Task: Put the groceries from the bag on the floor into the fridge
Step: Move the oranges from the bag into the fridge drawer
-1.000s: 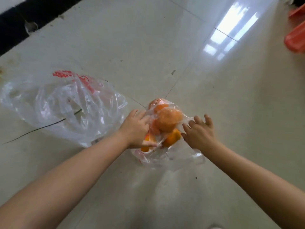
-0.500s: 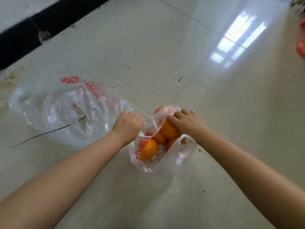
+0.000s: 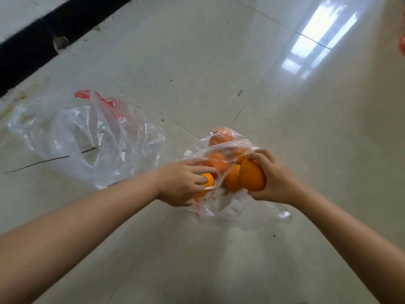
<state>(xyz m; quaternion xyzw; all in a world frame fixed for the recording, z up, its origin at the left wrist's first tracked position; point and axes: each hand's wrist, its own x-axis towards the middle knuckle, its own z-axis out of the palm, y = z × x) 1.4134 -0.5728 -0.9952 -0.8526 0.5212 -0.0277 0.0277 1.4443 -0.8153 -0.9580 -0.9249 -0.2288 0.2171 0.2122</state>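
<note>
A clear plastic bag (image 3: 238, 207) with red print lies on the tiled floor in the middle of the view, holding several oranges (image 3: 220, 160). My right hand (image 3: 276, 179) grips one orange (image 3: 252, 175) at the bag's mouth, lifted clear of the plastic. My left hand (image 3: 182, 183) is closed around a smaller orange (image 3: 208, 179) at the bag's left edge, with the plastic against its fingers. One paler fruit (image 3: 221, 134) sits at the far end of the bag.
A second clear plastic bag (image 3: 87, 137) with red print lies crumpled on the floor to the left. A black baseboard (image 3: 32, 51) runs along the far left. Something red (image 3: 402, 43) shows at the right edge. A thin dark line crosses the floor under the left bag.
My right hand has pulled an orange out of the bag's mouth toward me. My left hand moved from the bag's rim onto a small orange.
</note>
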